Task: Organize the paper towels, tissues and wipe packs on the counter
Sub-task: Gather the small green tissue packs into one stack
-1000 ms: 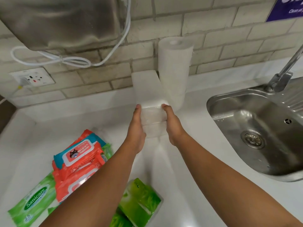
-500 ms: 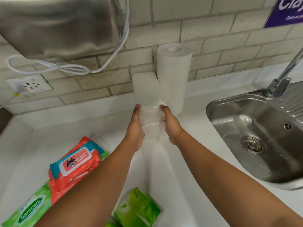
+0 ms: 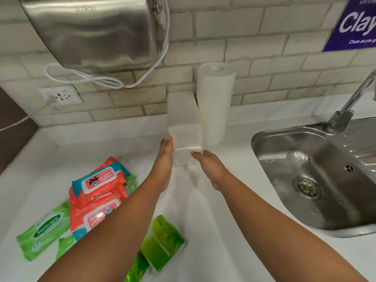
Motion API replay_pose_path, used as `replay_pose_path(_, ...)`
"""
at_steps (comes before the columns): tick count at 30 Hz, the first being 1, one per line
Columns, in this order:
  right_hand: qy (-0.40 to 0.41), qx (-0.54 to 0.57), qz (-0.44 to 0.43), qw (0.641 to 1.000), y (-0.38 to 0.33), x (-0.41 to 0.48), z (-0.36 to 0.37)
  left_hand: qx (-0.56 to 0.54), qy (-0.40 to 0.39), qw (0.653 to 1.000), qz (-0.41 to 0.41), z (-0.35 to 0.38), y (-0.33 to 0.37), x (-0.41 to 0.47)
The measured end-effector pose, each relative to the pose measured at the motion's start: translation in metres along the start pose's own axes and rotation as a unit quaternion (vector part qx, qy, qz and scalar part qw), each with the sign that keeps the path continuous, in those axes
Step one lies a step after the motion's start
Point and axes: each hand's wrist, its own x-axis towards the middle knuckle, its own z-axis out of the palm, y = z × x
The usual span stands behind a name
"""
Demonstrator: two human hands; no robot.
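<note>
Presently in hand: stack of white tissue packs (image 3: 186, 137), standing on the bench (image 3: 40, 159) just left of the paper towel roll (image 3: 215, 98), apparently touching it.
Left hand (image 3: 162, 169): fingers (image 3: 167, 142) straight, pressed together, flat against the stack's side away from the roll.
Right hand (image 3: 211, 169): fingers (image 3: 196, 154) straight, together, tips at the stack's near lower corner; blur prevents confirming contact.
Handling, judged: light, soft, film-wrapped, likely slippery; the upper pack may slide. Take hold by squeezing opposite flat sides, low down.
Outstanding: orange wipe packs (image 3: 95, 192) and green packs (image 3: 44, 226), heaped well left of the roll, nearer the person.
</note>
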Motion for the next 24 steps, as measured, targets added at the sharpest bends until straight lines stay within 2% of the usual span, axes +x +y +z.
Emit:
replay_pose_path(4,-0.039,-0.063,-0.011,0.997,0.016,-0.02,-0.007,0.089,0.067,0.993,0.043,-0.006,-0.012,-0.029)
replay_pose_path(8,-0.088,-0.147,-0.037,0.984,0.027,-0.043,-0.003,0.129,0.103,0.982,0.087,-0.019,-0.031,-0.06)
replay_pose_path(13,-0.158,-0.235,-0.083,0.955,0.045,-0.07,0.016,0.212,0.189,0.949,0.137,-0.036,-0.052,-0.107)
replay_pose_path(18,-0.189,-0.319,-0.141,0.918,0.06,-0.091,0.041,0.326,0.231,0.911,0.103,-0.066,-0.084,-0.149)
replay_pose_path(24,-0.208,-0.449,-0.234,0.837,0.08,-0.111,0.069,0.417,0.281,0.864,0.035,-0.097,-0.122,-0.19)
